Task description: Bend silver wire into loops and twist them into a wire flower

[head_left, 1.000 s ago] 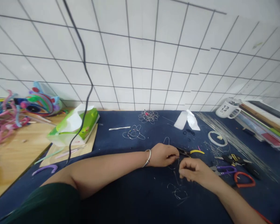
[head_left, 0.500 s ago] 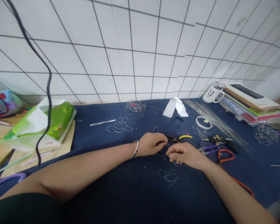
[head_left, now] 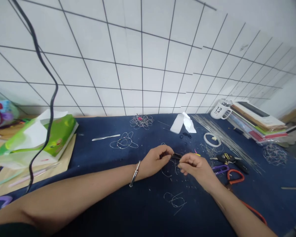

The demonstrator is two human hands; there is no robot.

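My left hand (head_left: 156, 162), a silver bangle on its wrist, is closed with thumb and fingers together on a thin wire (head_left: 166, 174), which curves out above and below it. Close by on the right, my right hand (head_left: 198, 168) is pinched; what sits between its fingertips is too small to make out. Dark plier jaws (head_left: 177, 156) show between the two hands, with a yellow handle partly hidden behind the right one. A loose tangle of wire (head_left: 175, 200) lies nearer to me on the dark blue cloth (head_left: 128, 204).
Wire flowers (head_left: 141, 121) and a looped wire shape (head_left: 124, 141) lie toward the wall. To the right are a white ring spool (head_left: 206, 142), long straight wires (head_left: 222, 135), black cutters (head_left: 230, 159), red-handled pliers (head_left: 236, 177) and a mug (head_left: 220, 111). A green tissue pack (head_left: 61, 135) sits left.
The view has tilted up a little, so things sit lower. My two hands have come closer to the plier jaws, and the right hand now covers more of the yellow handle.
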